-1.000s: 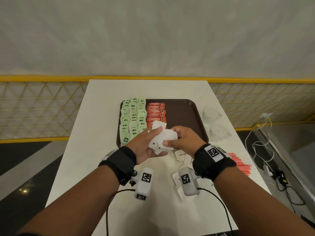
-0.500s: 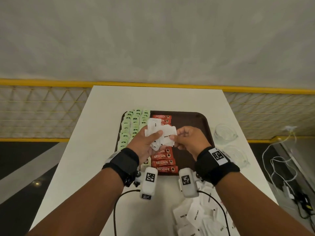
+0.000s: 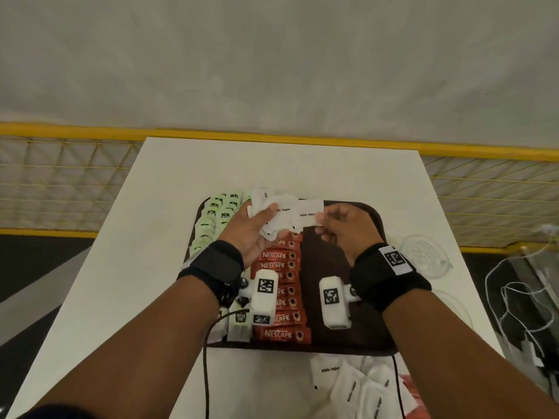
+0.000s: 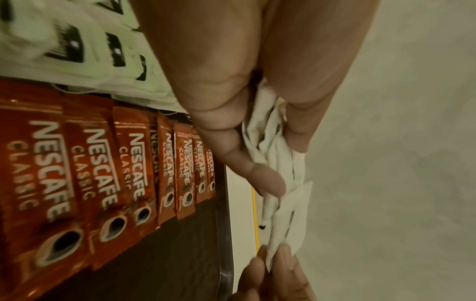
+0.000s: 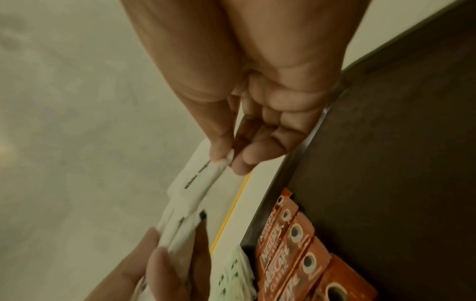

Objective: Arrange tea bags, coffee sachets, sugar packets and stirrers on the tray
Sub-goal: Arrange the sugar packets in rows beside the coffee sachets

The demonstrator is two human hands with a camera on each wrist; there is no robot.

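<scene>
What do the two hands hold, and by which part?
Left hand grips a bunch of white sugar packets; right hand pinches one packet by its right edge.

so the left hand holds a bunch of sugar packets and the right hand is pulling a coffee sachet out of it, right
Not quite. The left hand does hold the bunch of sugar packets, but the right hand pinches a white sugar packet, not a coffee sachet. The head view shows its "White Sugar" print.

The arms and wrist cameras hide part of the tea bags (image 3: 208,220) and coffee sachets (image 3: 281,334). The loose sugar packets (image 3: 354,385) are cut by the bottom edge. The stirrers (image 3: 408,385) are mostly hidden behind the right arm.
</scene>
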